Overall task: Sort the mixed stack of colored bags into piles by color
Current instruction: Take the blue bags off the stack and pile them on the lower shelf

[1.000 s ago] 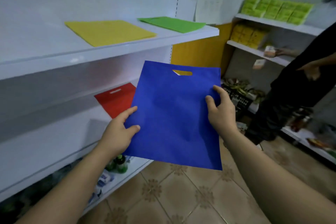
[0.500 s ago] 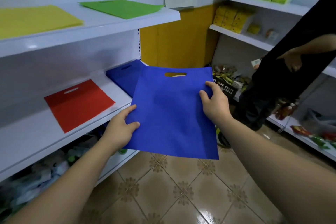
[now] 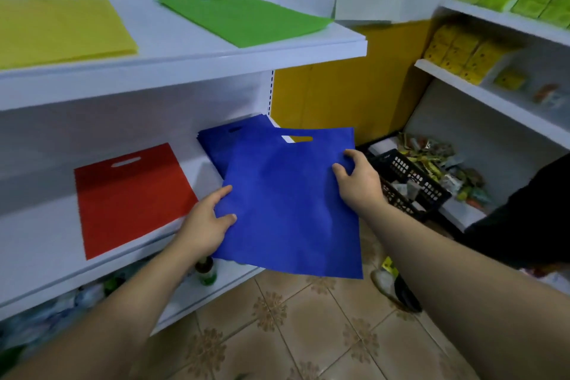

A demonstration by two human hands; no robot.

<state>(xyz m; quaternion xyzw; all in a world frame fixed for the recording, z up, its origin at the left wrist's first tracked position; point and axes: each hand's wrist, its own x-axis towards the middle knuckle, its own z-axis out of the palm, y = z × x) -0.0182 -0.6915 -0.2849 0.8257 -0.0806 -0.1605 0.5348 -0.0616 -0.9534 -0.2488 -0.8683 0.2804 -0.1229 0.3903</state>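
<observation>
a: as the fingers curl, what do they grasp?
b: the blue bag (image 3: 290, 203). left hand (image 3: 206, 222) pinches its left edge, right hand (image 3: 359, 180) its right edge.
a: where is it?
b: held at the front of the middle shelf (image 3: 40, 244), its far part over the blue pile (image 3: 220, 145) lying there. the red bag (image 3: 132, 194) lies on that shelf too.
</observation>
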